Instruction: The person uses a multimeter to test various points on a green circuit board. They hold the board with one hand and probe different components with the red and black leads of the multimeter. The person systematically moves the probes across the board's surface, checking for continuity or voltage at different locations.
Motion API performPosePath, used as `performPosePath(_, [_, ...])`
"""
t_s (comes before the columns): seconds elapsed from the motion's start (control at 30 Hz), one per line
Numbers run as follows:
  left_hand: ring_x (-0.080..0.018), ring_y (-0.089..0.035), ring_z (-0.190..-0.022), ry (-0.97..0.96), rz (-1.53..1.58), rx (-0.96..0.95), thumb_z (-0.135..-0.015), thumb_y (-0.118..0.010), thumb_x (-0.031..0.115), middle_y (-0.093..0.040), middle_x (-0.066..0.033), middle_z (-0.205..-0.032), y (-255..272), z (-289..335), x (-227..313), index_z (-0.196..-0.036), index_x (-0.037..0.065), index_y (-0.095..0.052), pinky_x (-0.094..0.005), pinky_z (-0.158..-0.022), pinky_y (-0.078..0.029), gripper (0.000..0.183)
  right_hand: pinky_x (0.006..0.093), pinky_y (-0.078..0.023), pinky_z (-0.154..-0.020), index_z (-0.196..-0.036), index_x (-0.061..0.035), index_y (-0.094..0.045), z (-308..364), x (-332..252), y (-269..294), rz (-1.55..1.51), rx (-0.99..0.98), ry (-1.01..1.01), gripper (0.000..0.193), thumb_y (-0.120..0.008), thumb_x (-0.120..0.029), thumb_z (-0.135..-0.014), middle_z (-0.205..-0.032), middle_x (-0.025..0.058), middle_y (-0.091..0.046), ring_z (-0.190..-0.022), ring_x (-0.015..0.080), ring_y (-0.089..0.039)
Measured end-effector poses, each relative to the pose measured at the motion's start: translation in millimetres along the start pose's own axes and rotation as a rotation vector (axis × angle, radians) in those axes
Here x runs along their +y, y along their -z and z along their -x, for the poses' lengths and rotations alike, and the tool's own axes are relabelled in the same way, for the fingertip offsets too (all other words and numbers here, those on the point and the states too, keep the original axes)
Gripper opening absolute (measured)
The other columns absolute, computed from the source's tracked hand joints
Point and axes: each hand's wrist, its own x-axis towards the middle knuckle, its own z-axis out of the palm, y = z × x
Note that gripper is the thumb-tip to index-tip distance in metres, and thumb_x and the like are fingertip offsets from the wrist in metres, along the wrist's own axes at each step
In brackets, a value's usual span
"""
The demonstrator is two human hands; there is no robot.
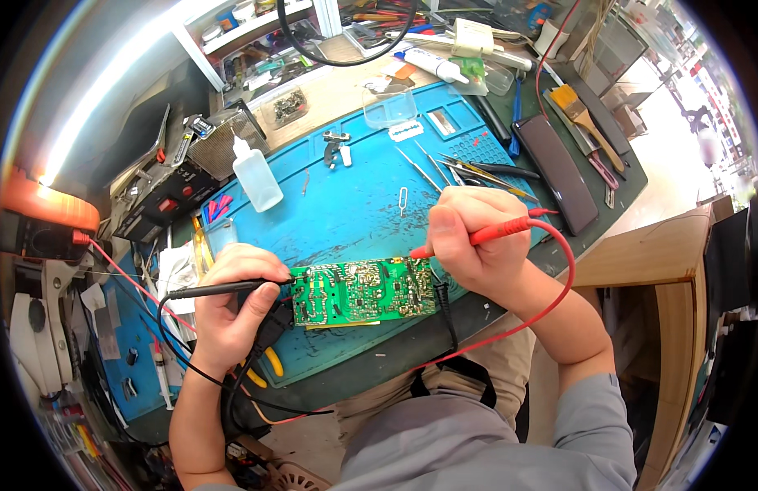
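Note:
A green circuit board (320, 308) lies with its soldered side up near the front of the blue work mat (346, 209). My left hand (236, 307) is closed on a black test probe (211, 290), its tip at the board's left end. In my right hand (479, 237) a red test probe (502, 231) is gripped, and its tip end meets the board's far edge toward the right. Whether either tip touches metal is too small to tell. A black cable (444, 307) hangs off the board's right end. Yellow-handled pliers (272, 362) lie partly hidden beyond my left wrist.
A squeeze bottle (257, 176) stands on the mat's left. Several tweezers (477, 170) and a dark phone (557, 172) lie to the right. A razor blade (406, 131) and a clear box (389, 106) sit farther back. The red lead (551, 307) loops past my right forearm.

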Motion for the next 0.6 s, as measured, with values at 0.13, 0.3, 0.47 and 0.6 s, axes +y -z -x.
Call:
performPosePath(0.13, [-0.0241,-0.060,-0.096,0.008,0.003,0.008,-0.089,-0.069,0.008,-0.070,-0.0088,-0.096,1,1,-1,-0.095,0.002,-0.069,-0.0370,-0.090,-0.045,0.008,0.0294,-0.038,-0.042,-0.061,-0.0015,-0.051,-2,-1,-1,0.004,0.003,0.000,0.031,-0.054,0.001,-0.092,-0.054,0.0054,-0.053,-0.044,0.0146,-0.048])
performPosePath(0.3, [-0.0250,-0.062,-0.095,-0.005,-0.023,0.003,-0.089,-0.069,0.009,-0.071,-0.0087,-0.097,2,0,-1,-0.095,0.003,-0.070,-0.0379,-0.090,-0.044,0.008,0.0287,-0.039,-0.042,-0.061,-0.0005,-0.050,2,-1,-1,-0.004,0.003,-0.037,0.031,-0.052,0.000,-0.092,-0.054,0.0054,-0.054,-0.045,0.0131,-0.049])
performPosePath(0.47, [-0.0243,-0.064,-0.094,-0.029,-0.022,0.021,-0.088,-0.070,0.010,-0.072,-0.0078,-0.097,1,0,-3,-0.094,0.004,-0.071,-0.0371,-0.089,-0.045,0.008,0.0342,-0.026,-0.041,-0.059,-0.0048,-0.039,2,1,-10,-0.002,0.117,-0.035,0.040,-0.066,-0.002,-0.089,-0.053,0.0051,-0.038,-0.041,0.0192,-0.035])
performPosePath(0.6, [-0.0243,-0.064,-0.094,-0.034,-0.031,0.011,-0.089,-0.070,0.011,-0.072,-0.0075,-0.097,3,0,0,-0.095,0.005,-0.071,-0.0371,-0.088,-0.046,0.008,0.0338,-0.026,-0.041,-0.058,-0.0045,-0.039,1,-2,-10,-0.016,0.110,-0.044,0.039,-0.064,-0.002,-0.089,-0.052,0.0048,-0.038,-0.042,0.0188,-0.036])
